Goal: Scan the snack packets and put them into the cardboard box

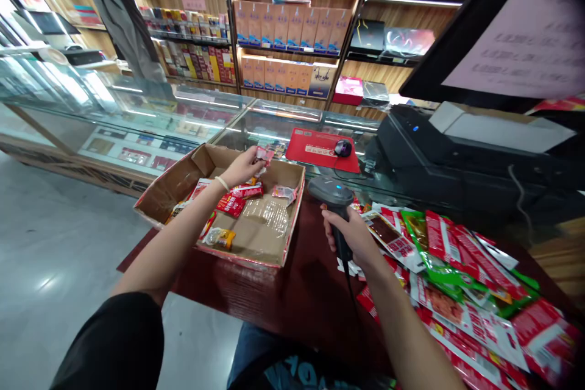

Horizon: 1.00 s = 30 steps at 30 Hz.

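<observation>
My left hand [244,167] reaches over a shallow cardboard box [292,219] and pinches a small red and white snack packet [265,154] above its far side. Several more snack packets [231,202] lie in the box. My right hand [350,237] is wrapped round the handle of a black barcode scanner [333,195], which points forward over the dark red table [306,292]. A heap of red and green snack packets [457,280] lies on the table just right of that hand.
A black till with printer [457,146] and its screen [503,36] stand at the right. A red mouse pad with a mouse [342,147] lies on the glass counter [137,116]. Another person [121,6] stands by the shelves at the back left.
</observation>
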Each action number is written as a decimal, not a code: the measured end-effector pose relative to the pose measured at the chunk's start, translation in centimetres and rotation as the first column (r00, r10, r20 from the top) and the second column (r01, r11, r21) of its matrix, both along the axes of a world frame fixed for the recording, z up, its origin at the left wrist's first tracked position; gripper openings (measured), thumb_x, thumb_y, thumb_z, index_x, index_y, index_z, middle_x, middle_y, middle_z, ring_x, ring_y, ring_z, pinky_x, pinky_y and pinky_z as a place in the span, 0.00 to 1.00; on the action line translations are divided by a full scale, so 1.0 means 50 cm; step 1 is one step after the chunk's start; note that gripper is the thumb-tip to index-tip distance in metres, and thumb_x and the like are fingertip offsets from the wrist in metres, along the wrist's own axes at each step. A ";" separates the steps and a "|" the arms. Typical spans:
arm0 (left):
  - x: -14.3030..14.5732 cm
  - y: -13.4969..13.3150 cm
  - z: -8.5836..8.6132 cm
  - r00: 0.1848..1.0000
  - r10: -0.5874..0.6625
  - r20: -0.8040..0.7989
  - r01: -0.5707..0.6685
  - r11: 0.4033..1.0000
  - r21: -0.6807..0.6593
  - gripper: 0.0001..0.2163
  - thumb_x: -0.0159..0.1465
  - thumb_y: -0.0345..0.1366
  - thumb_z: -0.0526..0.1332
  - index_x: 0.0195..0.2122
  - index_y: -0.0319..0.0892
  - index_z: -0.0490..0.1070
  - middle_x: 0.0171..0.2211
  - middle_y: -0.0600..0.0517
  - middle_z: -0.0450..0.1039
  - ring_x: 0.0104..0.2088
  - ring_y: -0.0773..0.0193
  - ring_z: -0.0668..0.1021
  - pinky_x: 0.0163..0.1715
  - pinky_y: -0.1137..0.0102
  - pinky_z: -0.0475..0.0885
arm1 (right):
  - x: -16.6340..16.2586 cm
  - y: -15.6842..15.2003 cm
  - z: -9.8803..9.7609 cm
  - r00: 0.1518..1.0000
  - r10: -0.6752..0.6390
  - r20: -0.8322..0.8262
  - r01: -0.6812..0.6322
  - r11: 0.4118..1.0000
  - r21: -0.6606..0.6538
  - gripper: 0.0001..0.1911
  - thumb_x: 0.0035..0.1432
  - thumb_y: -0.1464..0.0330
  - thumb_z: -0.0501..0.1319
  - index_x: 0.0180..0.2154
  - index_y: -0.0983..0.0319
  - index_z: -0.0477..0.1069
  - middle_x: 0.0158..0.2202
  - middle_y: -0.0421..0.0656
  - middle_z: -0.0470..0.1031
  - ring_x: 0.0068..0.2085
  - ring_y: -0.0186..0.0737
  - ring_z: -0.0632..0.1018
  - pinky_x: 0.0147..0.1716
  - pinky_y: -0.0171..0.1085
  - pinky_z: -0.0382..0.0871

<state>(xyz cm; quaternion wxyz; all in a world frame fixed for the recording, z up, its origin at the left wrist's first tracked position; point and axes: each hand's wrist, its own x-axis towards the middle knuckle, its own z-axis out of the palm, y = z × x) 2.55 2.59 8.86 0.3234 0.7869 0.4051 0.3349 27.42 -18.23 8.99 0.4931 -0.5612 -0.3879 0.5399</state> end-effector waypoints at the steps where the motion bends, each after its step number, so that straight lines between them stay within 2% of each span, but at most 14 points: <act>1: 0.006 -0.014 0.018 0.993 0.004 0.118 0.010 0.994 -0.112 0.11 0.59 0.35 0.58 0.43 0.40 0.64 0.36 0.48 0.76 0.34 0.60 0.78 0.37 0.65 0.71 | 0.005 -0.005 0.001 1.000 -0.009 -0.005 0.009 1.000 0.005 0.20 0.51 0.56 0.66 0.41 0.59 0.65 0.20 0.32 0.66 0.16 0.30 0.67 0.11 0.29 0.63; 3: 0.026 -0.051 0.045 0.947 -0.013 0.320 0.125 0.935 -0.332 0.13 0.59 0.33 0.58 0.45 0.41 0.61 0.36 0.49 0.76 0.32 0.62 0.78 0.36 0.65 0.72 | 0.016 -0.016 0.004 0.999 -0.028 -0.016 0.029 1.000 0.011 0.19 0.51 0.57 0.66 0.41 0.58 0.65 0.19 0.31 0.66 0.16 0.30 0.66 0.11 0.29 0.63; 5: 0.053 -0.096 0.062 0.902 -0.038 0.431 0.250 0.860 -0.446 0.14 0.58 0.31 0.60 0.45 0.42 0.60 0.36 0.50 0.75 0.30 0.64 0.78 0.35 0.65 0.73 | 0.029 -0.029 0.007 0.998 -0.050 -0.030 0.051 0.999 0.019 0.19 0.51 0.57 0.66 0.40 0.58 0.66 0.19 0.31 0.65 0.15 0.30 0.66 0.11 0.29 0.62; 7: 0.085 -0.147 0.072 0.881 -0.074 0.467 0.318 0.824 -0.469 0.14 0.58 0.32 0.62 0.44 0.42 0.62 0.35 0.51 0.75 0.29 0.66 0.77 0.35 0.68 0.72 | 0.047 -0.046 0.009 0.996 -0.075 -0.044 0.076 0.997 0.024 0.19 0.50 0.57 0.66 0.40 0.58 0.66 0.19 0.31 0.65 0.15 0.30 0.65 0.11 0.29 0.62; 11: 0.151 -0.245 0.077 0.870 -0.104 0.482 0.358 0.806 -0.472 0.11 0.57 0.34 0.65 0.40 0.40 0.67 0.33 0.52 0.74 0.29 0.69 0.75 0.31 0.74 0.69 | 0.095 -0.091 0.000 0.986 -0.153 -0.068 0.154 0.988 0.003 0.19 0.50 0.57 0.67 0.40 0.58 0.65 0.19 0.32 0.65 0.15 0.30 0.65 0.11 0.30 0.62; 15: 0.227 -0.328 0.063 0.799 -0.033 0.601 0.409 0.762 -0.501 0.11 0.56 0.34 0.67 0.39 0.40 0.69 0.34 0.53 0.72 0.32 0.70 0.74 0.32 0.76 0.69 | 0.148 -0.137 -0.021 0.970 -0.225 -0.087 0.226 0.974 0.003 0.19 0.50 0.57 0.68 0.38 0.58 0.64 0.20 0.33 0.68 0.16 0.31 0.67 0.11 0.30 0.63; 17: 0.273 -0.361 0.043 0.723 0.074 0.687 0.448 0.706 -0.548 0.12 0.56 0.34 0.67 0.40 0.42 0.70 0.34 0.54 0.71 0.32 0.71 0.74 0.32 0.76 0.69 | 0.169 -0.155 -0.032 0.961 -0.257 -0.105 0.258 0.966 -0.006 0.20 0.49 0.56 0.68 0.37 0.58 0.64 0.19 0.33 0.68 0.15 0.31 0.67 0.11 0.31 0.63; 20: 0.346 -0.391 -0.006 0.631 0.271 0.727 0.481 0.598 -0.641 0.15 0.55 0.33 0.66 0.44 0.43 0.70 0.31 0.55 0.69 0.26 0.73 0.72 0.26 0.78 0.66 | 0.192 -0.174 -0.043 0.945 -0.302 -0.125 0.304 0.953 -0.006 0.20 0.49 0.56 0.68 0.36 0.58 0.63 0.18 0.32 0.67 0.15 0.31 0.67 0.11 0.30 0.63; 23: 0.404 -0.390 -0.074 0.608 0.422 0.673 0.536 0.407 -0.739 0.16 0.56 0.39 0.66 0.46 0.45 0.69 0.25 0.59 0.63 0.19 0.77 0.65 0.16 0.81 0.57 | 0.209 -0.181 -0.054 0.937 -0.322 -0.137 0.323 0.946 -0.011 0.20 0.49 0.56 0.68 0.37 0.58 0.64 0.18 0.32 0.67 0.15 0.31 0.67 0.10 0.30 0.62; 25: 0.425 -0.380 -0.122 0.594 0.454 0.664 0.620 0.269 -0.737 0.18 0.57 0.47 0.65 0.45 0.45 0.68 0.23 0.60 0.60 0.17 0.77 0.61 0.13 0.81 0.51 | 0.217 -0.179 -0.064 0.938 -0.319 -0.137 0.320 0.947 -0.013 0.21 0.48 0.56 0.68 0.38 0.59 0.65 0.18 0.32 0.67 0.14 0.30 0.66 0.10 0.30 0.62; 26: 0.432 -0.374 -0.145 0.578 0.448 0.682 0.666 0.225 -0.712 0.19 0.57 0.49 0.65 0.44 0.44 0.69 0.24 0.60 0.60 0.17 0.77 0.61 0.13 0.81 0.50 | 0.221 -0.176 -0.069 0.939 -0.316 -0.135 0.318 0.948 -0.010 0.21 0.48 0.55 0.68 0.38 0.59 0.65 0.18 0.32 0.67 0.14 0.30 0.66 0.10 0.29 0.62; 27: 0.435 -0.370 -0.167 0.559 0.432 0.708 0.703 0.207 -0.681 0.19 0.58 0.50 0.65 0.45 0.44 0.69 0.25 0.59 0.62 0.18 0.77 0.62 0.13 0.82 0.50 | 0.225 -0.173 -0.075 0.939 -0.316 -0.133 0.318 0.948 -0.007 0.21 0.48 0.55 0.68 0.38 0.59 0.65 0.18 0.31 0.67 0.14 0.30 0.66 0.10 0.29 0.62; 28: 0.437 -0.366 -0.187 0.543 0.413 0.731 0.722 0.213 -0.658 0.19 0.58 0.48 0.65 0.47 0.44 0.70 0.27 0.57 0.65 0.19 0.77 0.63 0.14 0.81 0.52 | 0.228 -0.169 -0.081 0.941 -0.313 -0.133 0.315 0.949 -0.005 0.21 0.48 0.55 0.68 0.38 0.59 0.65 0.18 0.31 0.67 0.14 0.30 0.66 0.10 0.29 0.62; 30: 0.437 -0.362 -0.220 0.527 0.386 0.757 0.709 0.291 -0.642 0.19 0.59 0.44 0.66 0.49 0.44 0.70 0.31 0.55 0.70 0.23 0.75 0.69 0.18 0.80 0.60 | 0.233 -0.161 -0.094 0.947 -0.291 -0.138 0.293 0.956 -0.007 0.20 0.48 0.55 0.68 0.36 0.58 0.64 0.18 0.31 0.66 0.14 0.30 0.66 0.11 0.29 0.62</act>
